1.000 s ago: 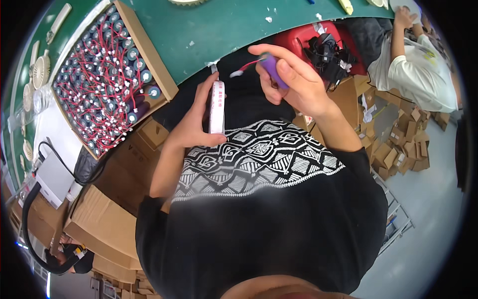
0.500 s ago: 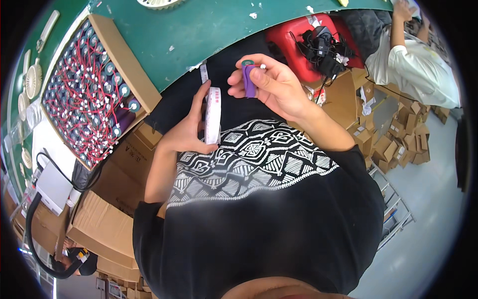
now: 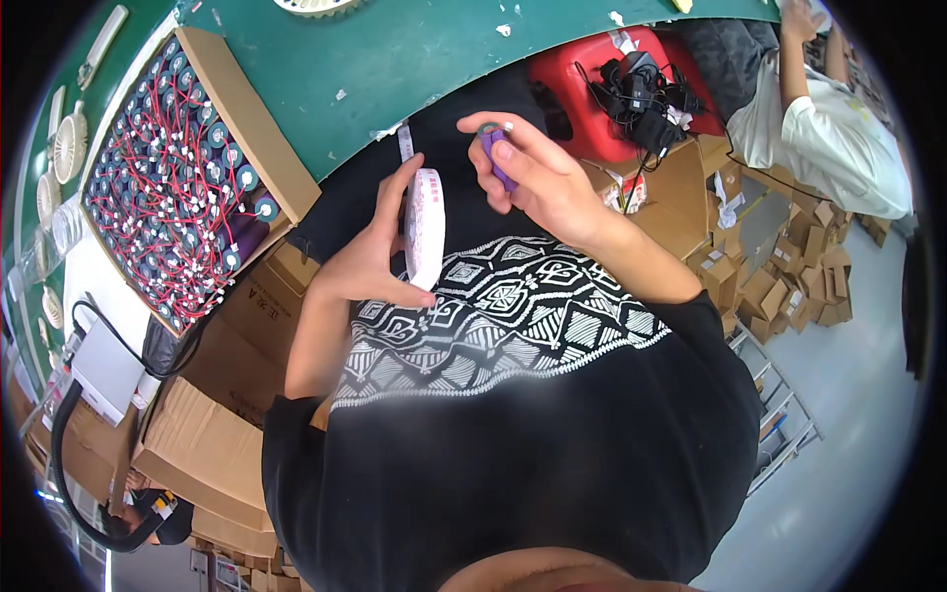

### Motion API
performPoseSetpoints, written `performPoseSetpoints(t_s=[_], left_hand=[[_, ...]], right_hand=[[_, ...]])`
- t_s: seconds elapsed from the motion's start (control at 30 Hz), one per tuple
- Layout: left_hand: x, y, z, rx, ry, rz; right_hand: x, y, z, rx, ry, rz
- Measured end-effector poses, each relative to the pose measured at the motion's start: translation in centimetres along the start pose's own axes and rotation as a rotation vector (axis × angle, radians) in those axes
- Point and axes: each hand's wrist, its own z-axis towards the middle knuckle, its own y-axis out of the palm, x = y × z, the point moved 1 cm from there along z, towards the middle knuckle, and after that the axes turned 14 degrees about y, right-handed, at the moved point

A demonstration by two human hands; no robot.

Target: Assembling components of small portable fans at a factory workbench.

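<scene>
A roll of white label tape [image 3: 426,232] with small pinkish print stands on edge in front of my chest. My left hand [image 3: 360,261] grips it, thumb below and fingers above, and a loose strip [image 3: 405,143] sticks out past the fingertips. To the right of it, my right hand [image 3: 562,197] is closed around a purple cylindrical battery cell [image 3: 497,163]. The cell's dark green end points up and away, and a small white piece shows beside it. The two hands are apart. My right fingers partly cover the cell's side.
On the left, a cardboard box [image 3: 247,123] holds many upright cells with red wires and white connectors. A green table [image 3: 395,59] spans the far side. A red stool [image 3: 567,84] carries black adapters [image 3: 641,94]. Another person [image 3: 829,138] is at far right, above piled cartons [image 3: 789,281].
My right fingers have curled more tightly around the cell, which has tilted. The roll in my left hand has turned slightly and shifted a little to the right.
</scene>
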Motion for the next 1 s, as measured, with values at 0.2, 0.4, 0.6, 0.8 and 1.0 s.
performPoseSetpoints(t_s=[0.2,0.4,0.6,0.8,1.0], left_hand=[[-0.1,0.9,0.1,0.133,0.032,0.088],[0.3,1.0,0.3,0.179,0.09,0.338],[0.3,1.8,0.6,0.328,0.161,0.699],[-0.2,2.1,0.7,0.429,0.131,1.025],[-2.7,2.4,0.3,0.666,0.261,0.939]], right_hand=[[-0.7,1.0,-0.2,0.182,-0.223,-0.838],[-1.1,1.1,-0.5,0.091,-0.366,-0.819],[0.8,1.0,-0.1,0.14,-0.186,-0.329],[0.9,1.1,-1.5,0.359,-0.17,-0.394],[5.7,1.7,0.1,0.353,-0.126,-0.518]])
